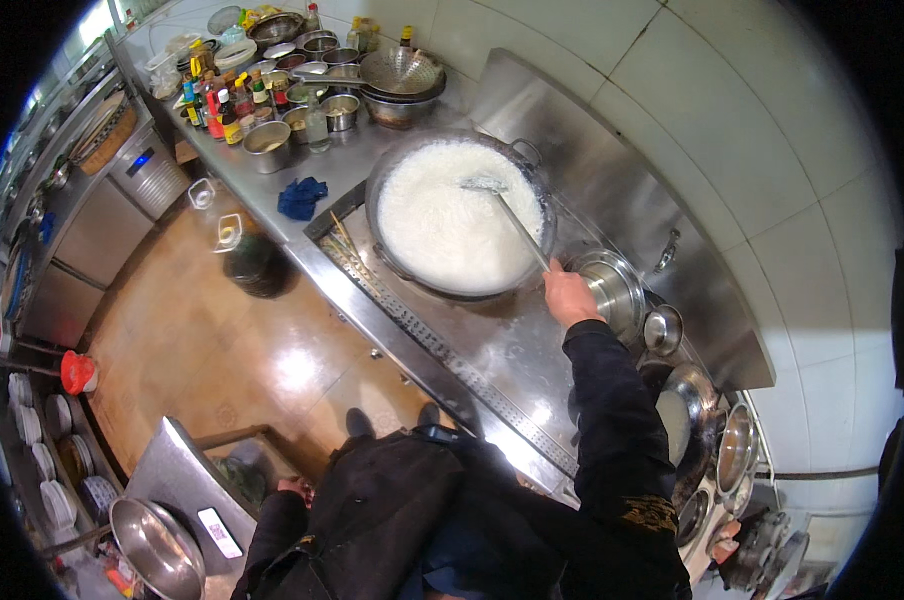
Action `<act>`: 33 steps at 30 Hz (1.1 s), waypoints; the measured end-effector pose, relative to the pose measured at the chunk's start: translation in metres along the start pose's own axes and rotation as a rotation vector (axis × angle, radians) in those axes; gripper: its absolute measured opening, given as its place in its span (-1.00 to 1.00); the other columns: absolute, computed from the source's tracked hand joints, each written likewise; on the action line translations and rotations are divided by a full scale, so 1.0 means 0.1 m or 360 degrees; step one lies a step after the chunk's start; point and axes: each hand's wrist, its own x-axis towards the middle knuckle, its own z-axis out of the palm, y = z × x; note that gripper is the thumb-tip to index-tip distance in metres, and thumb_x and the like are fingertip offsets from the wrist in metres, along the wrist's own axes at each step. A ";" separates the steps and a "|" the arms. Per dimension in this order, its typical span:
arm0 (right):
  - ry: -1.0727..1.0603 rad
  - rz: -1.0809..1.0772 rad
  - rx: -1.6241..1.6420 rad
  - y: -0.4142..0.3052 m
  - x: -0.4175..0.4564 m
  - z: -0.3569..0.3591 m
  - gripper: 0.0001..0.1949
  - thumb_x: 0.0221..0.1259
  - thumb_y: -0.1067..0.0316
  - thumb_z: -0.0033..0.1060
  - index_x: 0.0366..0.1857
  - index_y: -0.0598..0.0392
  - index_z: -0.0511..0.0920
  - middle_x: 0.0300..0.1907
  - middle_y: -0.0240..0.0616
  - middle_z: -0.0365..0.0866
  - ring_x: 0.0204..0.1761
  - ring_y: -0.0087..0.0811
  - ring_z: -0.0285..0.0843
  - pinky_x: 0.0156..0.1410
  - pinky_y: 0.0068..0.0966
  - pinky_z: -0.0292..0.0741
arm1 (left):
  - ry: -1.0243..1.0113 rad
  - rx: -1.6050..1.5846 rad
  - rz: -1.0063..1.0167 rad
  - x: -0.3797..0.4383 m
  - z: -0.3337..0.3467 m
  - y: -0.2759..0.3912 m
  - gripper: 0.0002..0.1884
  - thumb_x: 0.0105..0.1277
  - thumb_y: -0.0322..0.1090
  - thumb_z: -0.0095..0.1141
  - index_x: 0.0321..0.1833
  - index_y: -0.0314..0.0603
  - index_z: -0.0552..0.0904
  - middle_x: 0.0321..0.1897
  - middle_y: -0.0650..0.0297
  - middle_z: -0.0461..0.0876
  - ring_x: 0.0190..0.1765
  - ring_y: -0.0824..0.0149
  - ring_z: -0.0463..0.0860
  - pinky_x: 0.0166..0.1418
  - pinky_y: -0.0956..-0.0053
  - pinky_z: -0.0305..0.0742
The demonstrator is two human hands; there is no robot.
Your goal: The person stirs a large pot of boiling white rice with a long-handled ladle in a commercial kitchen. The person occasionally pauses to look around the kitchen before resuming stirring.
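Note:
My right hand [572, 295] grips the handle end of a long-handled metal cooking utensil [520, 225]. Its head lies at the surface of a white, frothy liquid [452, 232], partly coated by it, so I cannot tell a ladle from a spatula. The liquid nearly fills a large dark wok [380, 256] with loop handles, set into the steel range. Close beside my right hand stands a stainless steel pot [623, 289]. My left hand [296, 489] hangs low at my side, near a steel work table [185, 480]; its fingers are mostly hidden by the sleeve and jacket.
Sauce bottles [227, 116] and steel pots [266, 146] crowd the counter's far left, beside a perforated strainer [399, 73]. A blue cloth [302, 198] lies at the counter edge. Plastic jugs [229, 232] stand on the floor. A phone [219, 532] and steel bowl [155, 544] occupy the work table.

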 end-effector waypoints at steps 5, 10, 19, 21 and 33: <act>-0.0014 0.0052 0.0233 0.24 -0.27 0.07 -0.57 0.61 0.11 -0.15 0.24 0.27 0.49 -0.04 0.31 0.70 0.06 0.35 0.64 0.19 0.18 0.52 | 0.0021 0.0050 -0.0015 -0.07 0.06 0.19 -0.81 0.60 -0.28 0.07 -0.02 -0.25 0.65 -0.56 0.11 0.60 -0.63 0.24 0.54 -0.62 0.21 0.43; -0.0249 0.0175 0.0758 0.57 -0.60 0.35 -0.60 0.62 0.09 -0.08 0.25 0.16 0.51 -0.11 0.13 0.67 -0.22 0.15 0.62 -0.12 -0.03 0.53 | -0.0065 0.0171 0.0013 -0.05 0.06 0.23 -0.80 0.62 -0.28 0.06 0.09 -0.23 0.62 -0.55 0.09 0.61 -0.64 0.23 0.51 -0.62 0.24 0.43; -0.0806 0.0762 0.1877 -0.09 -1.36 -0.07 -0.69 0.68 0.07 -0.07 0.23 -0.01 0.48 -0.48 -0.46 0.32 -0.64 -0.66 0.16 -0.65 -0.60 0.09 | -0.0123 -0.0295 -0.0377 0.16 -0.02 0.25 -0.82 0.63 -0.30 -0.02 0.15 -0.05 0.60 -0.48 0.15 0.56 -0.49 0.21 0.55 -0.49 0.19 0.40; -0.0812 0.0669 0.1884 -0.10 -1.46 -0.13 -0.67 0.68 0.06 -0.07 0.25 0.00 0.48 -0.48 -0.48 0.32 -0.64 -0.67 0.16 -0.65 -0.61 0.10 | -0.0141 -0.0334 -0.0405 0.25 0.01 0.27 -0.84 0.64 -0.31 -0.04 0.13 -0.03 0.58 -0.47 0.15 0.56 -0.47 0.20 0.56 -0.47 0.19 0.39; 0.0073 -0.0351 0.0321 0.00 -1.88 -0.83 -0.64 0.51 0.27 0.17 0.23 0.27 0.56 -0.38 0.21 0.68 -0.26 0.22 0.71 -0.17 -0.03 0.60 | -0.0077 -0.0409 -0.0455 0.51 0.01 0.39 -0.72 0.63 -0.34 -0.07 0.31 -0.07 0.49 -0.36 0.01 0.64 -0.47 0.08 0.62 -0.53 0.07 0.50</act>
